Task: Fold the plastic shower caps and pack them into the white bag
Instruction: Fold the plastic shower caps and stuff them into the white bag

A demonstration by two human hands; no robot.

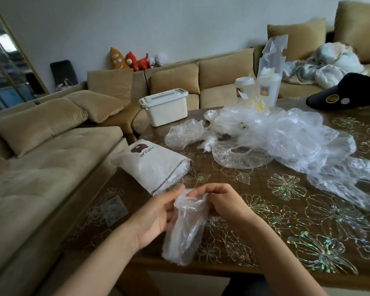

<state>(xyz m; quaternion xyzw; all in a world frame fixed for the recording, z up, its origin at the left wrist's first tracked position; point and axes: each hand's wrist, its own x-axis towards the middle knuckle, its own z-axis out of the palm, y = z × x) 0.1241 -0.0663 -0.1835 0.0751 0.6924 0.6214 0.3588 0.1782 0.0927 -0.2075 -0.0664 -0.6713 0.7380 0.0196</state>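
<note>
A person's two hands are holding a folded, clear plastic shower cap above the near edge of a brown table covered in a shiny floral pattern. The left hand is lying along the cap's left side with its fingers stretched nearly straight. The right hand is pinching the cap's crumpled top edge with curled fingers. The rest of the cap is hanging down in a narrow strip past the table's edge.

Just beyond the hands, a white bag printed with a brown bear is lying at the table's left edge, partly overhanging it, with its zippered mouth facing the hands. A large heap of loose clear shower caps is spreading from the middle of the table to its right edge, well apart from the bag. A white lidded plastic box is sitting at the far left corner. A tall clear packet holding paper cups is standing at the far edge behind the heap, and a black peaked cap is resting at the far right corner. A beige sofa is wrapping round the left and far sides.
</note>
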